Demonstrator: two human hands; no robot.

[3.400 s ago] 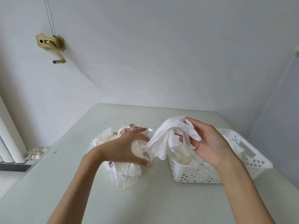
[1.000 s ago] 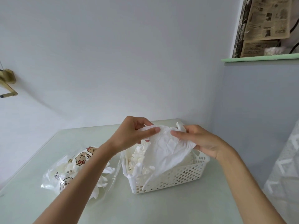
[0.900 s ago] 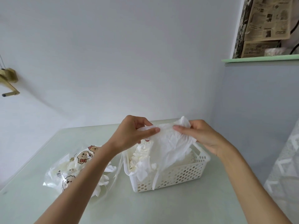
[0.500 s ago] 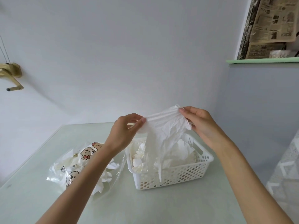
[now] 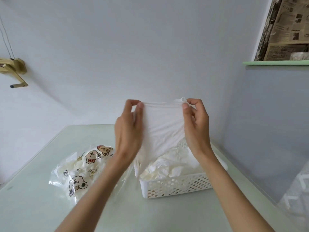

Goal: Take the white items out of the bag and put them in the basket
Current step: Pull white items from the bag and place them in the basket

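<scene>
So, your left hand & right hand each pinch a top corner of a white cloth item, stretched flat btwn them, hanging above the white perforated basket w/ more white items in it. The bear-print clear bag lies just left on the desk.

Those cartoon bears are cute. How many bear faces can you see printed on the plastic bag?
3: one at the top by the left wrist, one just left of it, one near the bottom. Folds may hide more.
</scene>
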